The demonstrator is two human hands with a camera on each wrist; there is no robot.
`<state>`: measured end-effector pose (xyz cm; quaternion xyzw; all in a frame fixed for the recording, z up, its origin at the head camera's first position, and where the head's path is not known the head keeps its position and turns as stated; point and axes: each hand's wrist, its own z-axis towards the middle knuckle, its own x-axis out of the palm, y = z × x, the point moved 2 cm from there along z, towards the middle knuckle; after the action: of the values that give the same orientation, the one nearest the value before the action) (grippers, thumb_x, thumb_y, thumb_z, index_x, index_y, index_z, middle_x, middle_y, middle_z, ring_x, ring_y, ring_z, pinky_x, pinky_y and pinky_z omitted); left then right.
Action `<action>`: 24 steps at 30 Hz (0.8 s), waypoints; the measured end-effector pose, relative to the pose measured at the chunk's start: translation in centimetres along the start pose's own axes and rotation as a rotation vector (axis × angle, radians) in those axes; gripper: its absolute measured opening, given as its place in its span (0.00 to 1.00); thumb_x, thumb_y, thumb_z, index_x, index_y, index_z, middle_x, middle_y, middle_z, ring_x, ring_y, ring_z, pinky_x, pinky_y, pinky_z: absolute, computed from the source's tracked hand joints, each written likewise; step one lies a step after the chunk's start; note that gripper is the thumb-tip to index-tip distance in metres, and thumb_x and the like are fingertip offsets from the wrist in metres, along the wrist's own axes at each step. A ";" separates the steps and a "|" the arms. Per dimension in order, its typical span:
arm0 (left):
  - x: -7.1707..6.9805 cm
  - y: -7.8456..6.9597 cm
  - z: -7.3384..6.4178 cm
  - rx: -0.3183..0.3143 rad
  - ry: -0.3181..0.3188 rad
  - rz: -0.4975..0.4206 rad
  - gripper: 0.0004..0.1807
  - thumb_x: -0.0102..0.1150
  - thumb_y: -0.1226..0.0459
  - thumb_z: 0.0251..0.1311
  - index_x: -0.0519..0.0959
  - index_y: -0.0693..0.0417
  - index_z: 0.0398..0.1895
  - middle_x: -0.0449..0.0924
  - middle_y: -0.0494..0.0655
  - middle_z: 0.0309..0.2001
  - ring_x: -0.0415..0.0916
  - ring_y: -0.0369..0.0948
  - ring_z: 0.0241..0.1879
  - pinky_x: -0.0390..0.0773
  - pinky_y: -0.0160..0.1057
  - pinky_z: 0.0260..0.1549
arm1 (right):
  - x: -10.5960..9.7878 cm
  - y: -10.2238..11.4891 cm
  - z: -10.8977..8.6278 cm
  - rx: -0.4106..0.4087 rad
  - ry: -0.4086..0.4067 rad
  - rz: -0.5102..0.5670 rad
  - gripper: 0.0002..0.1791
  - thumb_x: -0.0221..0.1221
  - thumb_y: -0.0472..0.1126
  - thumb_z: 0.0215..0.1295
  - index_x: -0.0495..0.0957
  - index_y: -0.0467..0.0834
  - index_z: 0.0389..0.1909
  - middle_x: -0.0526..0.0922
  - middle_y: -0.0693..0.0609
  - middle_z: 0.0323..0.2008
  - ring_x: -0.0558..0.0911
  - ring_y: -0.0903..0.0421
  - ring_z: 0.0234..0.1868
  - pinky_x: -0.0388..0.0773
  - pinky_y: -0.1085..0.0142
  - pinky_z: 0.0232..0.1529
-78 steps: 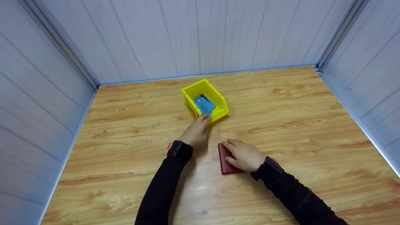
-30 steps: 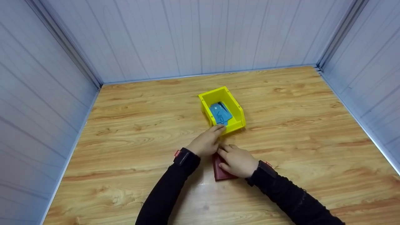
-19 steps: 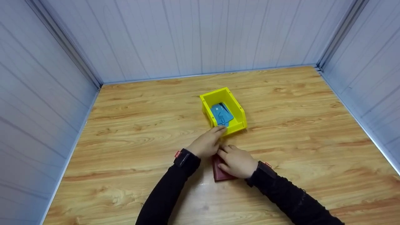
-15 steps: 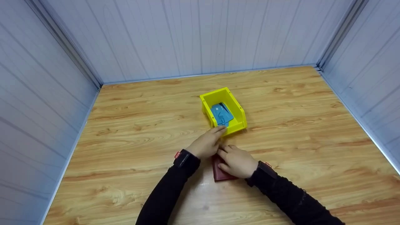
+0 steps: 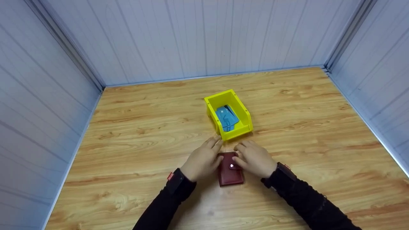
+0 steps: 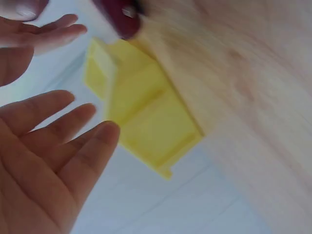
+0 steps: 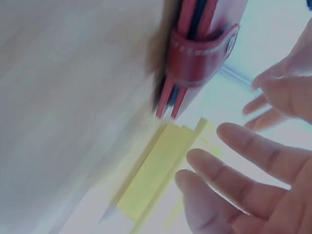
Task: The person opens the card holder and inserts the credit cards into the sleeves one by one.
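Two-handed, with left fingers (image 6: 90, 158) and right fingers (image 7: 222, 174) relaxed, holding nothing — best brace the wallet (image 5: 230, 177) flat on the tabletop (image 5: 143, 143), working its strap (image 7: 191, 61) near the snap (image 5: 231, 165).

Smooth leather-look wallet (image 5: 230, 176), wood-grain tabletop (image 5: 134, 127)

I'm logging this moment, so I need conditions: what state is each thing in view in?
Dark red wallet: closed, stud side up.
Wallet strap: folded over the edge, looks fastened.
Yellow bin: upright, open-topped, holding cards.
Blue cards: overlapping, loose in the bin.
Left hand: fingers relaxed, beside the wallet.
Right hand: fingers relaxed, thumb over the wallet.
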<state>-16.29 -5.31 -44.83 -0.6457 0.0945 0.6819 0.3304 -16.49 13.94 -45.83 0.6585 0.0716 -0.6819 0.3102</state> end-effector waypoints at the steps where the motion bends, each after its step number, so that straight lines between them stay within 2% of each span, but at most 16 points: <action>1: -0.1 -0.4 -0.4 0.001 0.005 0.012 0.29 0.56 0.58 0.67 0.68 0.64 0.68 0.66 0.60 0.70 0.65 0.52 0.69 0.69 0.48 0.66 | -0.1 -0.1 -0.1 0.011 -0.006 -0.005 0.15 0.62 0.49 0.64 0.81 0.41 0.42 0.81 0.47 0.41 0.78 0.50 0.45 0.78 0.55 0.46; 5: 0.0 -1.6 -1.6 -0.018 0.075 0.054 0.30 0.57 0.54 0.66 0.70 0.63 0.66 0.68 0.59 0.68 0.68 0.52 0.67 0.72 0.49 0.63 | -0.2 -0.2 -0.3 0.020 -0.005 -0.023 0.12 0.62 0.49 0.63 0.76 0.45 0.28 0.75 0.53 0.31 0.73 0.55 0.36 0.72 0.62 0.36; 8: 0.4 -2.3 -2.2 -0.042 0.145 0.076 0.33 0.58 0.51 0.65 0.70 0.62 0.66 0.68 0.58 0.68 0.67 0.53 0.68 0.72 0.50 0.63 | 0.1 -0.1 -0.4 0.000 -0.002 -0.038 0.13 0.63 0.49 0.63 0.75 0.46 0.25 0.73 0.54 0.29 0.71 0.56 0.33 0.70 0.63 0.34; 10: 0.7 -2.5 -2.3 -0.044 0.168 0.092 0.34 0.58 0.49 0.64 0.70 0.62 0.67 0.68 0.58 0.68 0.67 0.53 0.68 0.71 0.49 0.64 | 0.2 0.1 -0.4 -0.013 0.003 -0.041 0.14 0.63 0.49 0.63 0.75 0.46 0.25 0.72 0.54 0.28 0.70 0.56 0.32 0.69 0.63 0.33; 16: 1.9 -2.5 -2.6 -0.022 0.153 0.142 0.32 0.61 0.51 0.63 0.73 0.63 0.63 0.71 0.57 0.66 0.70 0.51 0.66 0.74 0.45 0.61 | 1.1 0.6 -0.2 -0.063 0.043 -0.058 0.16 0.62 0.50 0.63 0.73 0.46 0.23 0.69 0.55 0.23 0.70 0.56 0.28 0.66 0.63 0.30; 24: 2.6 -2.4 -2.7 -0.016 0.134 0.154 0.30 0.65 0.53 0.59 0.77 0.64 0.59 0.73 0.58 0.64 0.72 0.50 0.63 0.80 0.44 0.54 | 1.8 0.8 0.3 -0.063 0.090 -0.041 0.16 0.63 0.50 0.62 0.73 0.45 0.22 0.70 0.56 0.21 0.70 0.56 0.26 0.65 0.63 0.29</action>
<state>-12.61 -4.09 -46.99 -0.6834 0.1601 0.6612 0.2649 -16.21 12.56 -47.24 0.6769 0.1206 -0.6551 0.3132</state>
